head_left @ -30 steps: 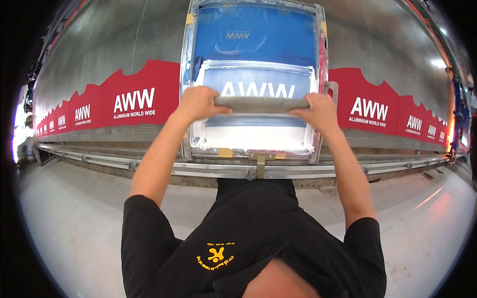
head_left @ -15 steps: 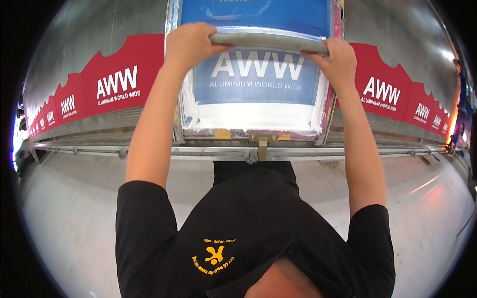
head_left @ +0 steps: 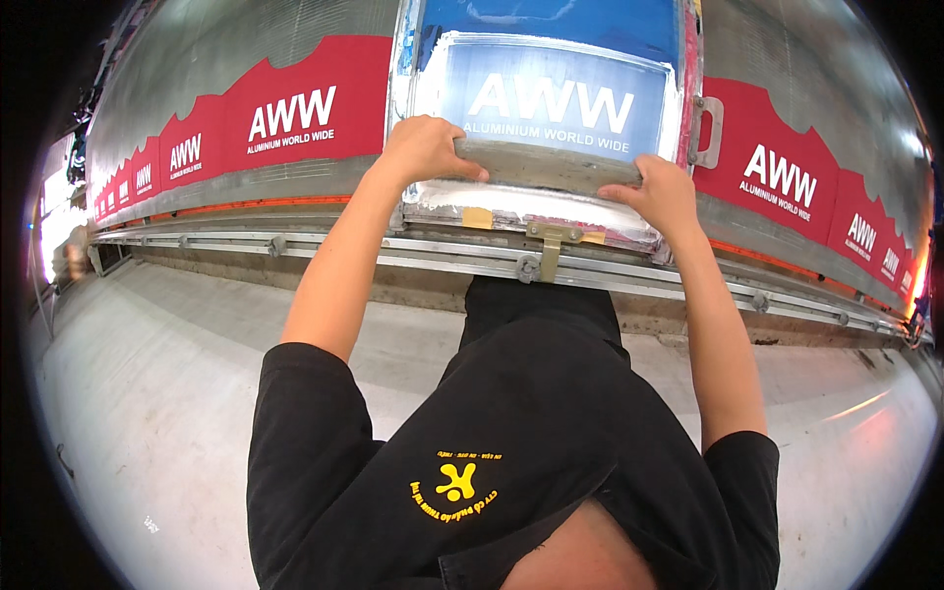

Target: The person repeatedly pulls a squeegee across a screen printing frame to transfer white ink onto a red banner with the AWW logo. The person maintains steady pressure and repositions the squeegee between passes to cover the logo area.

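My left hand (head_left: 423, 149) and my right hand (head_left: 661, 195) are closed on the two ends of a long grey squeegee (head_left: 544, 165), thumbs along its near side. It lies across a screen printing frame (head_left: 685, 93), close to the near end of the mesh. Beyond the squeegee, the mesh shows a pale blue panel (head_left: 457, 84) with white lettering. Darker blue ink (head_left: 551, 25) covers the far part of the screen. A white border (head_left: 531, 204) runs along the near edge. The fingers' undersides are hidden.
Red printed sheets (head_left: 305, 108) with white lettering lie in a row on both sides along a long grey table. A metal rail (head_left: 423, 258) with round knobs runs along its front edge. A metal handle (head_left: 706, 131) sticks out from the frame's right side. Below is the pale floor (head_left: 177, 393).
Both hands have drawn the squeegee toward me, from the top of the lettered panel to below it. The view has shifted and tilted slightly.
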Action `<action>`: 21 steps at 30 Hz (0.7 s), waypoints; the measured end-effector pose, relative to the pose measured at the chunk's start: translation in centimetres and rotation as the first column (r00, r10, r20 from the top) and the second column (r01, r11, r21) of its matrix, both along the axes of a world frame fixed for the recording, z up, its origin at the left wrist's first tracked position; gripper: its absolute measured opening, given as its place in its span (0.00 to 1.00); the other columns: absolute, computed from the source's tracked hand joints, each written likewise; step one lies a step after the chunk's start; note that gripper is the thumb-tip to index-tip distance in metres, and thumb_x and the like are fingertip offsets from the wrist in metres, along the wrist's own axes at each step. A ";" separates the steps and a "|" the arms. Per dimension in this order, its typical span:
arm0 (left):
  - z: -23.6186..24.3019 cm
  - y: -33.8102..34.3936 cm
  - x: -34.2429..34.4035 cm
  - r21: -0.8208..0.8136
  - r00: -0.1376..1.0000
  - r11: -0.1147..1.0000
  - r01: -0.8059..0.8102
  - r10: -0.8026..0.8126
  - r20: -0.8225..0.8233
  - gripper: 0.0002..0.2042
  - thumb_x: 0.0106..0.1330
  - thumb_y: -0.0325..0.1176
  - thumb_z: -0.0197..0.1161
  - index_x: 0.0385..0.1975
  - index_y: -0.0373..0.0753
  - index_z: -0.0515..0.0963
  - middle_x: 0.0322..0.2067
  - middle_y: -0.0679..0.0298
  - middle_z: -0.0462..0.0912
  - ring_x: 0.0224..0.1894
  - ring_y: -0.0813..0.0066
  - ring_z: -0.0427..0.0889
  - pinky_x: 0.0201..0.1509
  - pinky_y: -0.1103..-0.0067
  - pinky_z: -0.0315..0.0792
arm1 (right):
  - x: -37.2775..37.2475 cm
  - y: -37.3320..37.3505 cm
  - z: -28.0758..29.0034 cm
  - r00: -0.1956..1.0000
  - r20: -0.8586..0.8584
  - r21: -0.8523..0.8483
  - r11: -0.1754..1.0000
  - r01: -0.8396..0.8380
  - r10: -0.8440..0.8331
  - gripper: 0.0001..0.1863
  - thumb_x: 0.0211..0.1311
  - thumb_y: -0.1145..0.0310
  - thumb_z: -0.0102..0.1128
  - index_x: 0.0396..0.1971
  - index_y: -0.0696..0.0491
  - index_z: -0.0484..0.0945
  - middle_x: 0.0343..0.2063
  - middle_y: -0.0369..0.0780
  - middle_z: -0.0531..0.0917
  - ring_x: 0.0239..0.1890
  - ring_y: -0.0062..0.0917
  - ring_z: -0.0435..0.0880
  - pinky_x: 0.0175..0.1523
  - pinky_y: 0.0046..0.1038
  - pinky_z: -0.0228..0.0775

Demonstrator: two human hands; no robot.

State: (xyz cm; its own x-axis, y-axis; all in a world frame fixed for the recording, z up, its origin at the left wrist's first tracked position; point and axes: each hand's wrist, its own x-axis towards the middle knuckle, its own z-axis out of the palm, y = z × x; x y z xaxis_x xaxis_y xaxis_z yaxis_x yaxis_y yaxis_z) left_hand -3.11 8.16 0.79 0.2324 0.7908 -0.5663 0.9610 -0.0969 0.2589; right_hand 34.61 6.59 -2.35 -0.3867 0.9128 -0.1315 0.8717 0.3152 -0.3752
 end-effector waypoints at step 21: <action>0.0 19.2 -4.5 0.298 0.967 0.942 0.156 -0.207 0.150 0.18 0.60 0.51 0.75 0.37 0.40 0.88 0.33 0.56 0.90 0.40 0.54 0.89 0.46 0.62 0.81 | 5.1 14.3 -2.3 0.409 -0.452 -0.280 0.561 0.779 -0.793 0.21 0.74 0.54 0.69 0.47 0.60 0.86 0.35 0.36 0.88 0.39 0.18 0.83 0.47 0.23 0.75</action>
State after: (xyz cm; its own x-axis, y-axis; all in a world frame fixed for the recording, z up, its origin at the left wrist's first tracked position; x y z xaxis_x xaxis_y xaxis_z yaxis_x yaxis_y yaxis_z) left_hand -7.57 27.40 0.78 0.4625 0.8466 -0.2633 0.8615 -0.3589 0.3593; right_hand 39.75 20.94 -4.66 0.4904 0.8501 -0.1920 0.4239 -0.4252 -0.7997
